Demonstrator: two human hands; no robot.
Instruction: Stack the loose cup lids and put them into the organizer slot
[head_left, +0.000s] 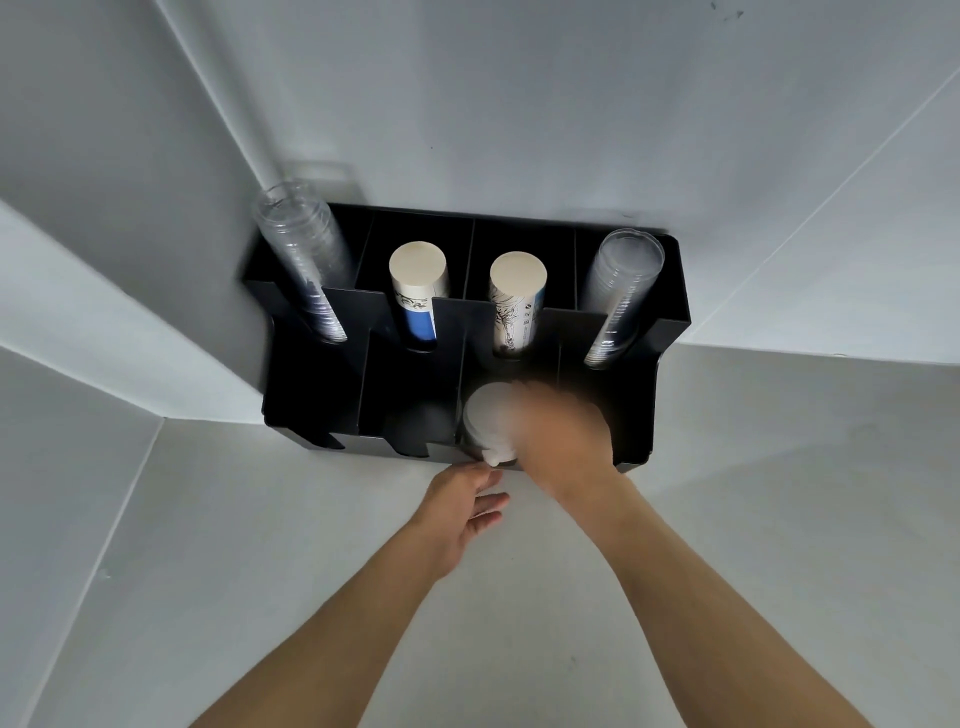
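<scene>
a plain white counter (545, 597) is running into a corner of white walls, and a black organizer (670, 291) is sitting pushed back against them. its rear row is holding two stacks of clear cups (306, 270) (618, 296) at the outer ends and two stacks of paper cups (418, 291) (514, 301) between them. the front row is made of lower slots, and a stack of translucent white lids (485, 421) is sitting in the third front slot from the left, just under the right hand (563, 431). that hand is smeared with motion blur over the top and right side of the stack, so it is not possible to tell whether the fingers are clamping the lids or just pressing on them. the left hand (460, 512) is resting open and empty on the counter at the organizer's front edge, thumb near the slot's notch, holding nothing. the placing step is looking nearly finished. the risk from here is that the stack is going in skewed: a lid edge could be catching on the slot's divider or the front notch, so a lid tips out over the front lip onto the counter. a quick pull-away could also be dragging the top lid out, since light lids cling to fingers.
</scene>
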